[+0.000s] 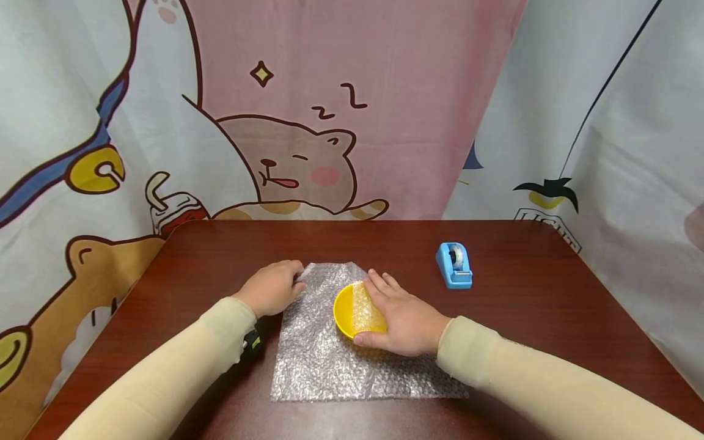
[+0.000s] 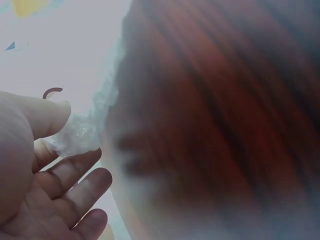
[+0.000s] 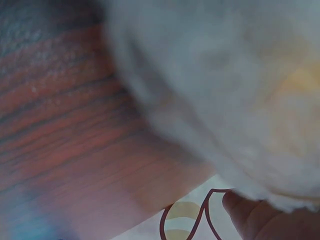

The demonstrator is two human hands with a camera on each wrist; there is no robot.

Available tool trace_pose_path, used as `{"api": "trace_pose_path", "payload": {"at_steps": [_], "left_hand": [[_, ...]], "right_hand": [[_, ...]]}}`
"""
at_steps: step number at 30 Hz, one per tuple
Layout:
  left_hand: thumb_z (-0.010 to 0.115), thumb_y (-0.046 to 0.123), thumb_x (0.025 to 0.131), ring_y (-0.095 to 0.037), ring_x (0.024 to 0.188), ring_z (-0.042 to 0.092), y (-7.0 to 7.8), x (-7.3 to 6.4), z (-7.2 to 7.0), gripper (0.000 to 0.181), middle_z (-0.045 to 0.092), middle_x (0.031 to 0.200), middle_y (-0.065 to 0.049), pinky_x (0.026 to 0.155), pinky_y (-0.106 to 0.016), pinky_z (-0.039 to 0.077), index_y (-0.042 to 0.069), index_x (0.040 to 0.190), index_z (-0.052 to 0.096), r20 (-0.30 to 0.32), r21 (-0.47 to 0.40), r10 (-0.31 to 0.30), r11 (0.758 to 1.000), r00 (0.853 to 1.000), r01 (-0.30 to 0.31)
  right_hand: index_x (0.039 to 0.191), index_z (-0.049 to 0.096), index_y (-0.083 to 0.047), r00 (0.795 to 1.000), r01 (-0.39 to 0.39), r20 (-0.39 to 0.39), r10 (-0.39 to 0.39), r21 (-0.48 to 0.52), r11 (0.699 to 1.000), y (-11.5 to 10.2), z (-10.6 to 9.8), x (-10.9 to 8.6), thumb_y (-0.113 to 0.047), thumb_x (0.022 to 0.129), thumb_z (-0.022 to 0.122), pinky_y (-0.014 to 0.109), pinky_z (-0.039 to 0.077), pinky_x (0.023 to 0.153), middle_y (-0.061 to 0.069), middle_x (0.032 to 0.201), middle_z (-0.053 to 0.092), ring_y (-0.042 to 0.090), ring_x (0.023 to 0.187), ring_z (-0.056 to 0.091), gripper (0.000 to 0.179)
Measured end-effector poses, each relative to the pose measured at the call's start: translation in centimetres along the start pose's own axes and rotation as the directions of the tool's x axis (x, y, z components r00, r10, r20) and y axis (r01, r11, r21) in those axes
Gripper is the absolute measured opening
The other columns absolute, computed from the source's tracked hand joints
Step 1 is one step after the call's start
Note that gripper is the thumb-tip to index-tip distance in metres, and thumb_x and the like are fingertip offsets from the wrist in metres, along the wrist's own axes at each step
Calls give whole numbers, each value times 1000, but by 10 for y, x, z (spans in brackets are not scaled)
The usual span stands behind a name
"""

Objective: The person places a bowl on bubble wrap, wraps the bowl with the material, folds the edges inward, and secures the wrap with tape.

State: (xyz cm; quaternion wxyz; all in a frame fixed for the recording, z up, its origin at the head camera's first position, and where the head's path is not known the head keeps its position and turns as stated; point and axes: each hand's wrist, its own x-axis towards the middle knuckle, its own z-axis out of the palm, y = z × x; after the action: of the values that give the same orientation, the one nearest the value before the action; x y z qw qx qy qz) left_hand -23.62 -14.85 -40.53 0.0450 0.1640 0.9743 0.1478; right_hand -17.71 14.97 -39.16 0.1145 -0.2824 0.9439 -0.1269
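Right of the left hand [image 1: 272, 288], which pinches the bubble wrap [image 1: 308, 363], the yellow bowl [image 1: 343, 310] sits partly beneath the spread right hand [image 1: 408, 318].

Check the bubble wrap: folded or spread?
Partly folded: the bubble wrap laps over the yellow bowl under the right hand; its left part lies mostly spread on the table.

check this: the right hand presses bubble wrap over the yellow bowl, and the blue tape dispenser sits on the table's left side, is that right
The side is wrong: the head view shows the blue tape dispenser on the right side of the table. The right hand presses bubble wrap over the yellow bowl.
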Motion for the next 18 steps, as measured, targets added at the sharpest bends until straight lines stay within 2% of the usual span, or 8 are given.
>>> {"api": "trace_pose_path", "payload": {"at_steps": [11, 18], "left_hand": [[65, 29, 105, -15, 69, 54, 5, -4, -2, 14, 61, 84, 1, 64, -31, 47, 15, 109, 61, -29, -64, 0, 998, 1000, -2], [64, 27, 106, -15, 63, 52, 9, -8, -3, 13, 58, 79, 0, 60, -30, 46, 16, 105, 58, -44, -146, 9, 989, 999, -15]], "right_hand": [[169, 19, -6, 1000, 0, -5, 0, 15, 1000, 0, 1, 1, -79, 91, 56, 55, 27, 129, 13, 178, 11, 41, 163, 15, 113], [169, 20, -7, 1000, -11, -6, 11, 21, 1000, -1, 1, 2, -79, 90, 57, 55, 28, 129, 13, 178, 11, 41, 163, 15, 113]]}}
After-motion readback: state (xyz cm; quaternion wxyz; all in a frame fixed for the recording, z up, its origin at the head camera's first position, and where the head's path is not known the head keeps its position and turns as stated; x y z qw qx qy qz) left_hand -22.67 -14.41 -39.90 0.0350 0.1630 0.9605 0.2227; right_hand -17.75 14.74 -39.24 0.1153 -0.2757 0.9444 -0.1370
